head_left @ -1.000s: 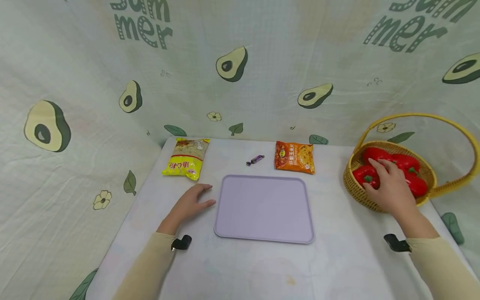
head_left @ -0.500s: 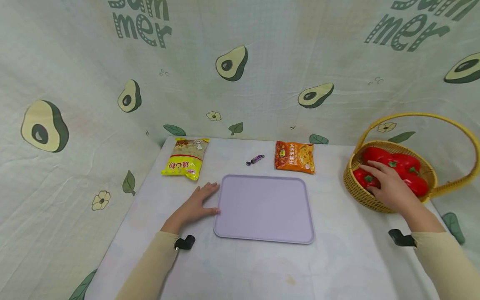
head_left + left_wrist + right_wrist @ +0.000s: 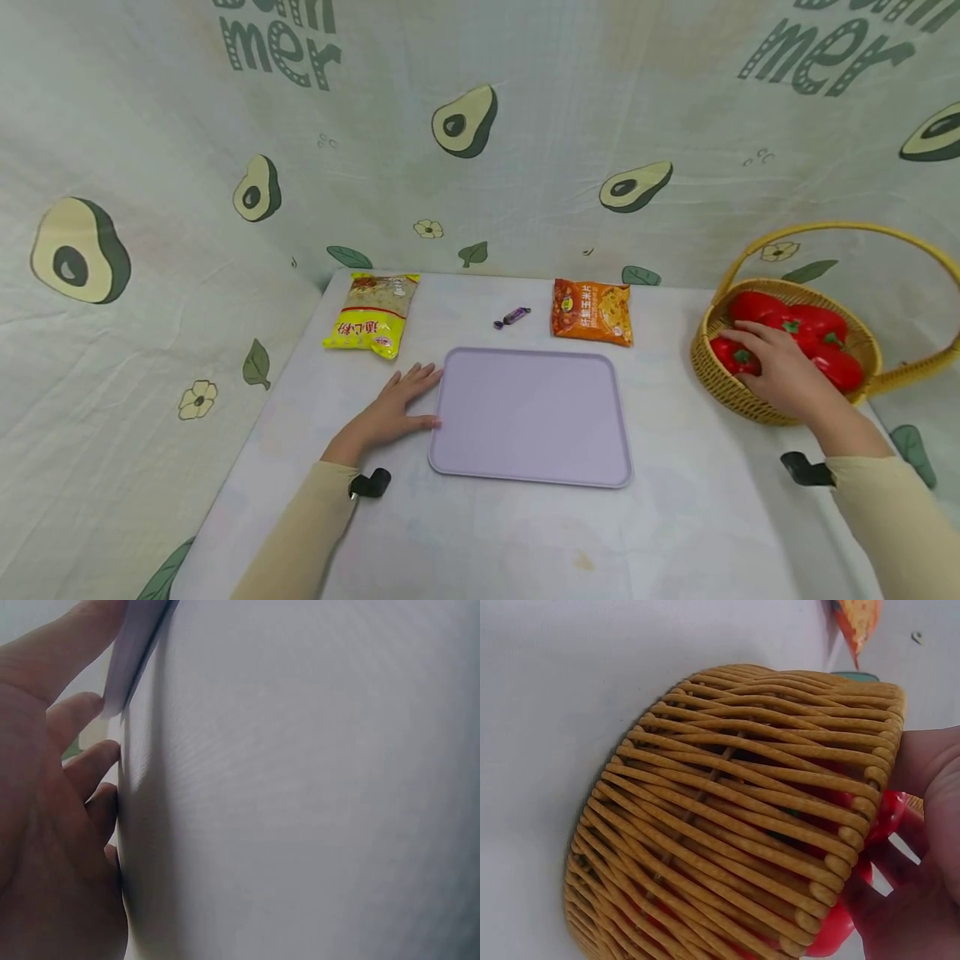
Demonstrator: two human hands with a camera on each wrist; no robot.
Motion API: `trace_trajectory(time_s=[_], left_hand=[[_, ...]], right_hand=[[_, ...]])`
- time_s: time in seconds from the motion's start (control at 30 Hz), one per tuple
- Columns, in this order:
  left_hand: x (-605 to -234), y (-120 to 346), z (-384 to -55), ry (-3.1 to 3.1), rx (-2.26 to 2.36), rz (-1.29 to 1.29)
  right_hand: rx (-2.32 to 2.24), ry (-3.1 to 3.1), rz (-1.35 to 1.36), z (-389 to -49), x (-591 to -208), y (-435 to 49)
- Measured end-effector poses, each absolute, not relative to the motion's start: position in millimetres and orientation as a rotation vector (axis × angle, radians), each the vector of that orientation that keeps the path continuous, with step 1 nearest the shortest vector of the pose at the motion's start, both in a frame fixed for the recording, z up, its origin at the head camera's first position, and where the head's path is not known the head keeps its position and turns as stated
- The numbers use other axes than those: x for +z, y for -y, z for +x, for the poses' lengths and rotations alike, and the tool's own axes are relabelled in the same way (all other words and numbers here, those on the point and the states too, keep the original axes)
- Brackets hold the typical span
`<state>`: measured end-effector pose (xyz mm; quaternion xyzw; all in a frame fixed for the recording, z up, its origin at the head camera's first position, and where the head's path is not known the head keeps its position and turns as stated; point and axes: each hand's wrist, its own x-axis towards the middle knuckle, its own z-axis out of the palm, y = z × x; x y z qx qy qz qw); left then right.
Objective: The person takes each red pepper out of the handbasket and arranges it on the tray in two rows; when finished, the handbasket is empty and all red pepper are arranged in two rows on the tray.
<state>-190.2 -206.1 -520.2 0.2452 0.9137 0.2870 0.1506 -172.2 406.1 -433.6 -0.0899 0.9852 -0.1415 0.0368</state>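
Note:
In the head view my left hand (image 3: 386, 417) lies flat with spread, straight fingers, its fingertips and thumb at the left edge of a lilac rectangular tray (image 3: 528, 417). The left wrist view has the thumb against the tray's rim (image 3: 139, 652). On the right, my right hand (image 3: 783, 371) reaches into a yellow wicker basket (image 3: 716, 385) and grips a red bell pepper (image 3: 729, 357) with a green stem. In the right wrist view the basket wall (image 3: 727, 802) partly hides that pepper and the fingers. Several more red bell peppers (image 3: 836, 367) lie beside it.
Behind the tray are a yellow bag of pasta (image 3: 375, 315), a small purple wrapped candy (image 3: 513, 317) and an orange snack packet (image 3: 592, 312). The basket's tall handle (image 3: 847, 225) arches over its opening. A printed cloth (image 3: 540, 192) hangs behind the table.
My left hand has moved right to the tray's edge, its fingers flattening. My right hand's fingers have closed in around the front pepper inside the basket. The head view has shifted slightly.

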Motion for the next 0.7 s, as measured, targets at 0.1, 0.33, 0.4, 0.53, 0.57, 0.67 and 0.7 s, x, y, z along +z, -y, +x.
trace_trajectory(time_s=[0.1,0.33,0.4,0.53,0.57,0.67,0.7], left_hand=[[-519.5,205.6,-190.0,-2.623,0.820,0.696],[-519.5,204.8,-190.1,-2.622,0.813,0.694],[-519.8,204.9,-190.2,-2.622,0.815,0.692],[-521.0,205.8,-190.2,-2.624,0.822,0.693],[-521.6,206.1,-190.3,-2.624,0.826,0.695],[-524.5,206.2,-191.3,-2.629,0.825,0.700],[-525.5,206.1,-191.5,-2.630,0.831,0.708]], right_hand=[[-0.422,-3.034,-0.277,-172.3,-433.5,-406.3],[-0.383,-3.029,-0.274,-171.3,-432.8,-407.2],[-0.363,-3.017,-0.274,-171.5,-431.8,-407.4],[-0.337,-3.005,-0.276,-173.1,-430.3,-406.8],[-0.335,-3.003,-0.276,-173.4,-430.1,-406.8],[-0.322,-3.009,-0.279,-173.0,-431.0,-408.0],[-0.316,-3.012,-0.280,-172.4,-431.6,-408.8]])
